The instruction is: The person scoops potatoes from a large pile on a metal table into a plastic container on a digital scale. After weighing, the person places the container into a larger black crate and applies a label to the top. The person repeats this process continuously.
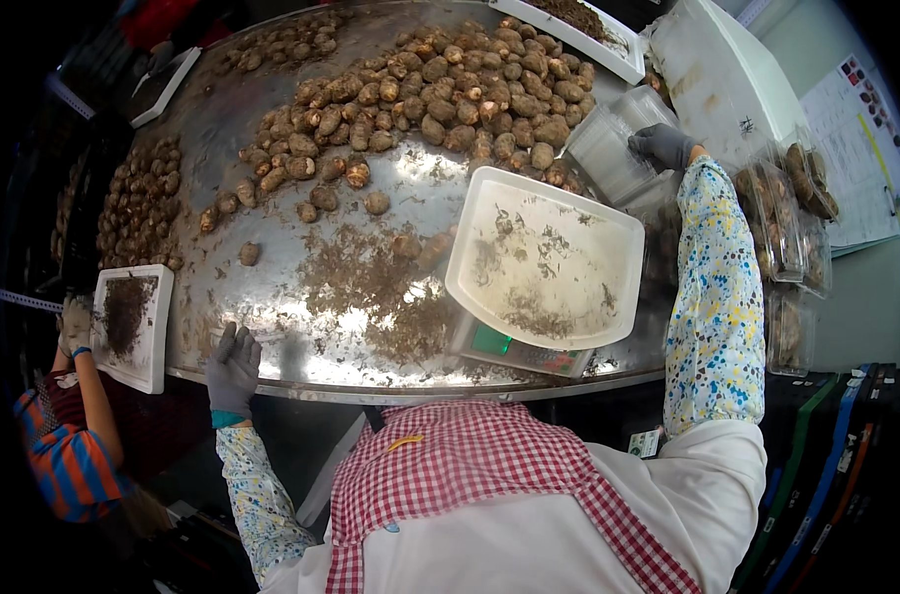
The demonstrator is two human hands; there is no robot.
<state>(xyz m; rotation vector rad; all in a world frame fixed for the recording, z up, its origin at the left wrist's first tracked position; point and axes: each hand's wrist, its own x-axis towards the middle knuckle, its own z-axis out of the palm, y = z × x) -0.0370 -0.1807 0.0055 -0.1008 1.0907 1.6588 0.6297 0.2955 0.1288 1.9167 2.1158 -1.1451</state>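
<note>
Checked apron [470, 465] up close, left hand [234, 364] flat on the bench [272, 129] rim, fingers spread and empty, right hand [663, 146] gripping a clear tub [608, 148] by the tubers [450, 89], probably grabbing one to fill over the scale tray [549, 257].

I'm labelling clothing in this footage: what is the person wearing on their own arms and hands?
Both hands wear dark grey gloves, the left hand with a teal cuff band at the wrist, and the right hand plain. Each forearm is covered by a loose white sleeve guard speckled with blue and yellow spots, over a white top.
</note>
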